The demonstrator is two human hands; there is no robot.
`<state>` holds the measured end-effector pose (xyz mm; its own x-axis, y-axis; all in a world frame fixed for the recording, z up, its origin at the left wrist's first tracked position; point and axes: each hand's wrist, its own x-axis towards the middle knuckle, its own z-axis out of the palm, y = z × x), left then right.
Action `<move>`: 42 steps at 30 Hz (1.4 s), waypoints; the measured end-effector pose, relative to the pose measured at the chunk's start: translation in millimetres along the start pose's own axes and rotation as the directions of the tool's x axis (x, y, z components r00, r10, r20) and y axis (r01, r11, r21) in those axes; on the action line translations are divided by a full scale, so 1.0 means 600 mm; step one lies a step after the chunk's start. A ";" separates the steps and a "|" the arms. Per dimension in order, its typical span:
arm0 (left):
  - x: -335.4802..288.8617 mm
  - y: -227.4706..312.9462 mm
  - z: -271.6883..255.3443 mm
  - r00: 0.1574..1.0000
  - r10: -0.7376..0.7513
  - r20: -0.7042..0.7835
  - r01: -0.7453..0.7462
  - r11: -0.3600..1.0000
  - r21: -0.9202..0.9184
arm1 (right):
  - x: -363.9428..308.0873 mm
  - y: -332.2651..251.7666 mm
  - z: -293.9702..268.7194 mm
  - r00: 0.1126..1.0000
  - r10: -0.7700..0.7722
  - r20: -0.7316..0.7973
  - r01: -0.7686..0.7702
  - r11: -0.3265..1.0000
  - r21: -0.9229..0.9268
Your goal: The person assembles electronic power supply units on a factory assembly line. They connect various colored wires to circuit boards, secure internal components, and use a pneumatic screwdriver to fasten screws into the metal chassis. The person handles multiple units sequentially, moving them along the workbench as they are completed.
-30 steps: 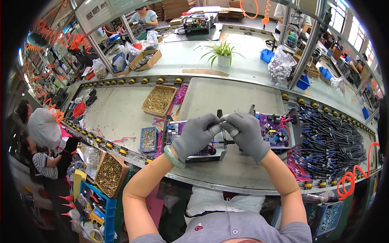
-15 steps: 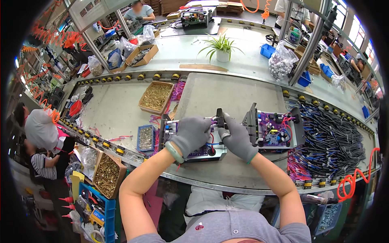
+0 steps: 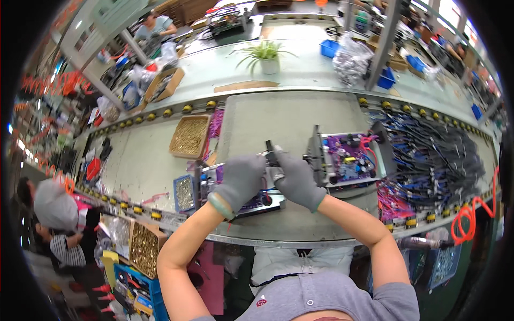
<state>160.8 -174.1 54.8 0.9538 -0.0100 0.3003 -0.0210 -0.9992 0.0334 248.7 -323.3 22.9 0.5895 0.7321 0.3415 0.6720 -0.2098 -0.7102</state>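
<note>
Both my hands wear grey gloves and work at the right end of an open metal unit [image 3: 276, 202] with a purple circuit board. My left hand [image 3: 243, 179] lies over the board, fingers curled closed near the unit's end; what they hold is hidden. My right hand [image 3: 297, 181] is closed on the upright black end panel [image 3: 270, 146], thumb and fingers pressed to it. To the right sits a second open unit [image 3: 350, 155], with a purple board, red wires and black end panels. Nobody's hand touches it.
Black cables [image 3: 439, 155] pile up on the right. A box of brass parts [image 3: 190, 136] and a blue bin of small metal parts [image 3: 184, 193] stand left. A potted plant [image 3: 269, 65] is on the far bench. An orange coiled hose [image 3: 465, 222] hangs at right.
The whole view has shifted, with the bench things now farther left in the picture. Both hands stay at the unit's black end panel with little change of grip.
</note>
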 end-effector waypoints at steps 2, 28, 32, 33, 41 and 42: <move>-0.006 0.005 0.005 0.995 -0.005 -0.104 0.005 1.000 -0.001 | -0.002 -0.002 -0.015 0.999 0.048 0.012 -0.049 0.995 0.084; -0.045 0.010 0.011 0.960 -0.172 -0.220 0.157 0.984 -0.083 | -0.401 0.590 -0.512 0.457 0.749 -0.479 -0.597 -0.141 -0.790; -0.043 0.017 0.004 0.963 -0.158 -0.220 0.150 0.987 -0.052 | -0.371 0.534 -0.547 0.491 0.766 -0.415 -0.731 0.103 -0.675; -0.050 0.008 0.005 0.963 -0.173 -0.207 0.167 0.985 -0.045 | -0.336 0.484 -0.552 0.602 0.684 -0.412 -0.761 0.333 -0.557; -0.040 0.013 -0.009 0.981 -0.136 -0.139 0.146 0.987 0.064 | -0.189 0.250 -0.497 0.940 -0.035 -0.339 -0.069 0.955 -0.289; -0.034 0.016 -0.017 0.987 -0.110 -0.115 0.123 0.986 0.112 | -0.173 0.222 -0.479 0.951 -0.161 -0.264 0.048 0.920 -0.390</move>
<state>138.3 -183.0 58.6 0.9094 0.1045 0.4025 0.1301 -0.9908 -0.0367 405.9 -613.3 69.9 0.5704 0.5592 0.6017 0.8210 -0.4107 -0.3966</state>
